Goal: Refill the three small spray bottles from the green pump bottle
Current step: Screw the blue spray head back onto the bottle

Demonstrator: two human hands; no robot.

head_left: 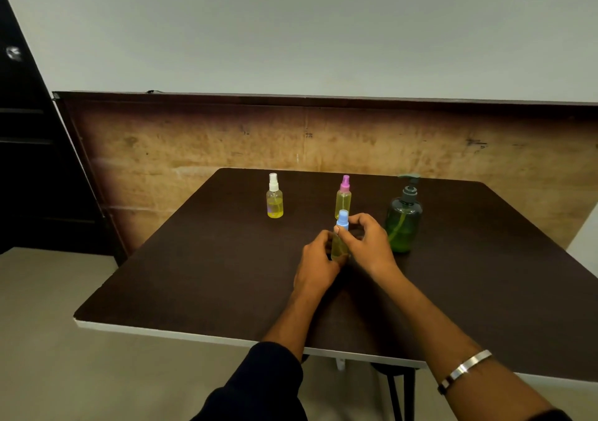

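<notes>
A small spray bottle with a blue cap (341, 226) stands upright near the middle of the dark table (194, 275). My left hand (318, 263) grips its yellowish body. My right hand (367, 242) has its fingertips on the blue cap. Behind it stands a pink-capped spray bottle (343, 195), partly hidden at its base by the blue cap. Further left, a white-capped spray bottle (274, 198) holds yellow liquid. The green pump bottle (404, 218) stands upright just right of my right hand.
A wooden panel (194, 142) runs along the wall behind the table. A dark cabinet (29, 161) stands at the left. The table's white near edge (194, 335) is close to my arms, with floor beyond it at the left.
</notes>
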